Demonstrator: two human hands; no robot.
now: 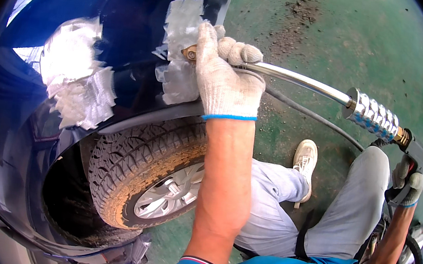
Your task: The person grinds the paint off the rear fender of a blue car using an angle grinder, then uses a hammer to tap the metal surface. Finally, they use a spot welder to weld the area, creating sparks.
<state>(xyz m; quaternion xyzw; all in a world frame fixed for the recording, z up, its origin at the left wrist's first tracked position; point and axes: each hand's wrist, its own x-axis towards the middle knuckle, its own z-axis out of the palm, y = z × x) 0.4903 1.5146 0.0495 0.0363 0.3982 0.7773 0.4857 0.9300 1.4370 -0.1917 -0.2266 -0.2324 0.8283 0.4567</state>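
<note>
My left hand [230, 84], in a white knit glove with a blue cuff, is closed round the front end of a slide hammer dent puller [307, 82]. The copper-coloured tip [189, 52] lies against or very near a bare-metal patch [184, 20] on the dark blue car panel [141, 34]; exact contact I cannot tell. My right hand [410, 185], also gloved, is wrapped round the black pistol grip [420, 155] at the rod's rear. A knurled silver sliding weight [372, 115] sits far back on the rod, just ahead of the grip. A grey cable [318, 120] runs beneath the rod.
Another sanded patch [79, 71] shines on the panel's left. Below is the wheel arch with a muddy tyre [132, 175] and silver rim [169, 193]. Dirt [296, 23] is scattered over the green floor [360, 39]. Black hoses [415, 252] lie by my right arm.
</note>
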